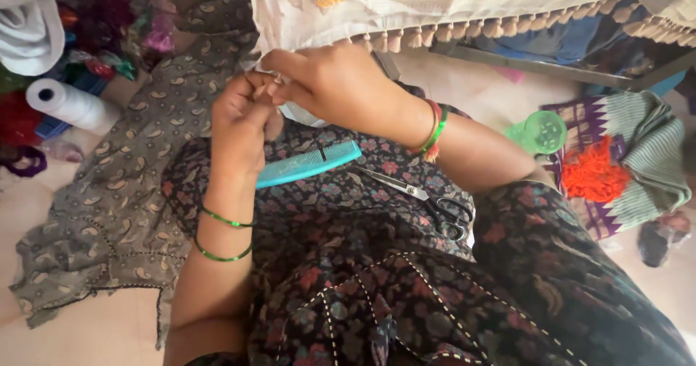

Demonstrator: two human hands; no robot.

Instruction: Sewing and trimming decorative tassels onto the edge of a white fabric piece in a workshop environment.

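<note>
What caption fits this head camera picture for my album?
Both hands, left hand and right hand, pinch the tasselled cream cloth edge above a teal comb and scissors on the lap.

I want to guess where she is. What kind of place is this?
Probably a home sewing or tailoring corner on the floor: scissors lie on her lap, a white thread spool sits nearby, and tasselled cream cloth hangs above heaps of fabric.
</note>
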